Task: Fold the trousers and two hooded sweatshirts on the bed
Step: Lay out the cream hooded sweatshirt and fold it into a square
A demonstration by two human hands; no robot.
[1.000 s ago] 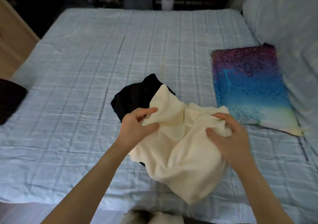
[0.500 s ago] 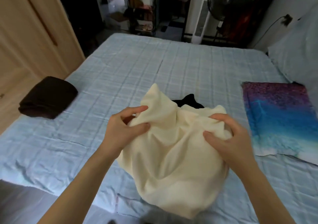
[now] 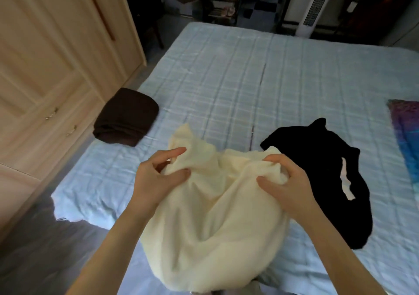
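A cream sweatshirt hangs bunched above the near edge of the bed. My left hand pinches its upper left edge and my right hand grips its upper right edge. A black sweatshirt with a white drawstring lies crumpled on the bed to the right of the cream one. A dark brown folded garment rests at the bed's left edge.
A light wooden wardrobe stands close along the left side of the bed. A blue and purple patterned cloth lies at the right edge. A white tower fan and shelves stand beyond the foot of the bed.
The view has swung left and the cream sweatshirt has come up and leftward off the black one, which now lies uncovered on the right. Both hands keep their hold.
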